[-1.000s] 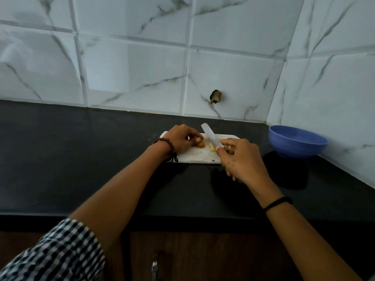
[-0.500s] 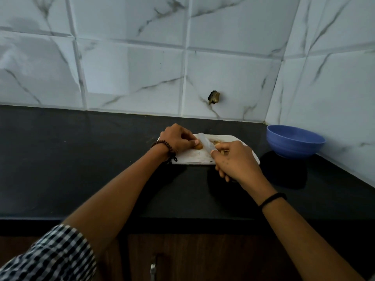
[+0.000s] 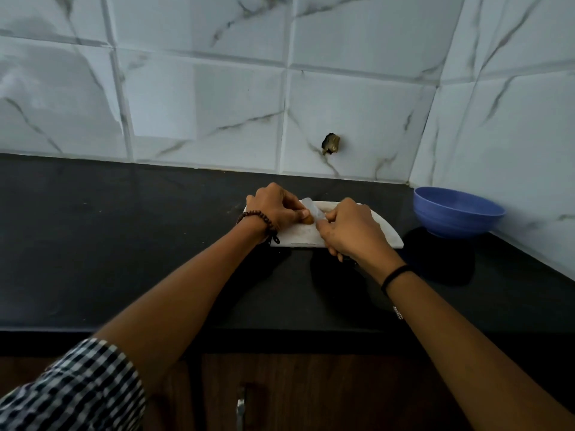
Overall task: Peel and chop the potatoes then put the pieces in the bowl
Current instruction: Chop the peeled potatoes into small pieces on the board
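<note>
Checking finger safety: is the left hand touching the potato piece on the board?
Touching. The head view shows the left hand with its thumb and fingers curled onto the potato piece on the cutting board, with no gap between them.

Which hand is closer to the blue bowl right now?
Right. The right hand grips the knife left of the bowl; the left hand holds the potato farther left.

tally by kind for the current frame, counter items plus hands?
left hand, right hand: 2
knife: 1
cutting board: 1
bowl: 1
potato piece: 1 visible, others may be hidden
Total: 6
</note>
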`<act>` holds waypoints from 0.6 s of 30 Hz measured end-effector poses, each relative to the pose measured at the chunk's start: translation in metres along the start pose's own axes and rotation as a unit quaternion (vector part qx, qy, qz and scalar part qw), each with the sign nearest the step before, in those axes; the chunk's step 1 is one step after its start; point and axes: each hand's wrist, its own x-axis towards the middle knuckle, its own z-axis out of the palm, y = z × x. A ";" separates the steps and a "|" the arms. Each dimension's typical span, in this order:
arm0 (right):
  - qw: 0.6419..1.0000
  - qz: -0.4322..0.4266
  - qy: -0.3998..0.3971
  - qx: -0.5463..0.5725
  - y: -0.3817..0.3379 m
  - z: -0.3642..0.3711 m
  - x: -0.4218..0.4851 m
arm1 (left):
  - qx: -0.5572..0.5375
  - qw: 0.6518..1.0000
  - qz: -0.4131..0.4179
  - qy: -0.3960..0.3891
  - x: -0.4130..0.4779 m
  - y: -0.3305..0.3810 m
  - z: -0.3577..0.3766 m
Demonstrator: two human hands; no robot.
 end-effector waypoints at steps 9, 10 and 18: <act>0.996 -0.013 -0.031 -0.085 -0.014 -0.005 -0.007 | 0.023 1.000 -0.005 0.012 -0.001 0.001 0.000; 0.994 -0.019 -0.033 -0.099 -0.015 -0.008 -0.014 | 0.022 1.000 -0.008 0.012 0.000 0.001 0.000; 0.988 -0.037 -0.049 -0.142 -0.015 -0.020 -0.050 | 0.058 0.998 -0.019 0.004 -0.005 0.000 -0.002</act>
